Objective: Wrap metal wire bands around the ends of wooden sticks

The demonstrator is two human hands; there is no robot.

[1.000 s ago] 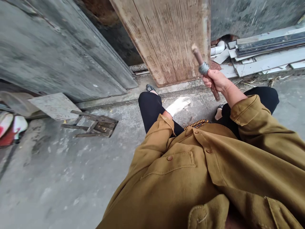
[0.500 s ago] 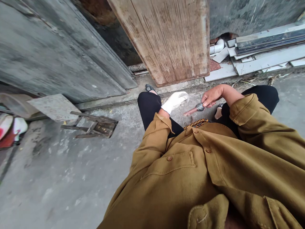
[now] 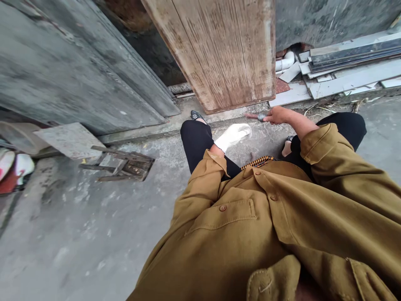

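My left hand [image 3: 235,134] wears a white glove and hangs low between my knees. Its fingers are curled closed; whatever they hold, if anything, is too small to make out. Ahead and to the right, my bare right hand [image 3: 277,116] grips one end of a short reddish-brown stick [image 3: 251,116] with silvery wire [image 3: 260,117] wound round it. The free end of the stick points left, near the foot of a wooden board [image 3: 232,58]. A black and yellow striped band [image 3: 257,161] shows at my lap.
On the left lies a small wooden stool [image 3: 125,164] on its side, by a flat slab [image 3: 69,140]. Stacked tile strips [image 3: 351,77] and a white pipe elbow [image 3: 285,62] line the wall at right. A grey panel [image 3: 78,62] stands at upper left.
My right hand has moved forward, taking the wire-wound stick from beside the left hand toward the wooden board. The gloved left hand has shifted slightly right and forward.
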